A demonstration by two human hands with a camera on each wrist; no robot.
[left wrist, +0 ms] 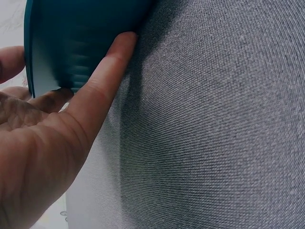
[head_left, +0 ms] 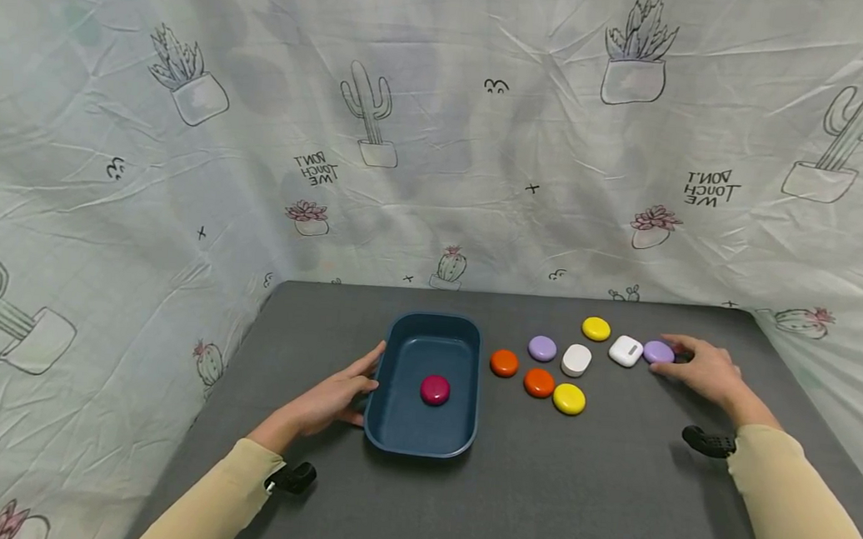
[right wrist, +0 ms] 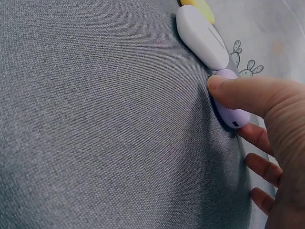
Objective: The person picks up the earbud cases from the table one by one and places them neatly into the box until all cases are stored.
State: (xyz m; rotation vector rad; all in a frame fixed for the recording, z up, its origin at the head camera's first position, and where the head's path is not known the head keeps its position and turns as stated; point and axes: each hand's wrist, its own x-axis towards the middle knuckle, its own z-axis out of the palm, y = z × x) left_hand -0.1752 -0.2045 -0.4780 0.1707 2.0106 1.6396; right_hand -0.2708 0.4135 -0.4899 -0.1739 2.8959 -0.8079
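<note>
Between the thumb and fingers of my right hand (head_left: 704,374) is a purple oval case (head_left: 659,352), pinched at its edges while it lies on the table. The right wrist view shows a small dark slot in the end of this case (right wrist: 235,119). Touching or very close to it is a white case (head_left: 625,351) with a grey rectangle on top. At the table's left, my left hand (head_left: 328,400) rests with spread, mostly straight fingers against the outer wall of a dark blue tray (head_left: 419,442). A dark red round piece (head_left: 435,390) lies inside the tray.
Right of the tray lie orange pieces (head_left: 503,363), yellow pieces (head_left: 568,399), another purple piece (head_left: 542,348) and a white piece (head_left: 576,361). The grey table (head_left: 536,494) ends at a printed cloth (head_left: 438,178) hanging behind it.
</note>
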